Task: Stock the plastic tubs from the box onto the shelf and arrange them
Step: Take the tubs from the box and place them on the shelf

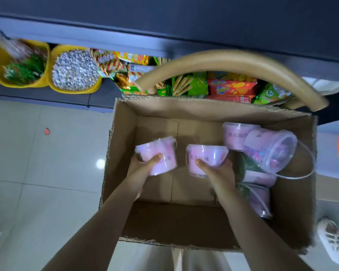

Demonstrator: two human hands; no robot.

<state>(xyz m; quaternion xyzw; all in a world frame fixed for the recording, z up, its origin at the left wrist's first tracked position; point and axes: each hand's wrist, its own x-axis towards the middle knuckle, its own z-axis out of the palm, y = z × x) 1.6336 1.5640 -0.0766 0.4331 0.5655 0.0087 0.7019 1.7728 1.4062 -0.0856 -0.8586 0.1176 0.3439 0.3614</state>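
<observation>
Tiled floor [47, 182] surrounds the cardboard box [213, 112]; inside it your left grip [143, 167] clasps one tub [160, 153], your right grip [217, 173] another tub [205, 155].

Tubs [270, 149] in box [125, 137], right side.

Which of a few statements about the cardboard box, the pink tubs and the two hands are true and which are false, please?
1. The left hand grips a pink plastic tub over the open brown cardboard box. True.
2. The right hand is empty. False: it grips a second pink plastic tub.
3. No other tubs remain in the box. False: several lie along its right side.
4. A clear-lidded tub with a thin handle lies tipped on its side. True.
5. The round yellow plastic basin is empty. False: it is full of pale pieces.
</observation>
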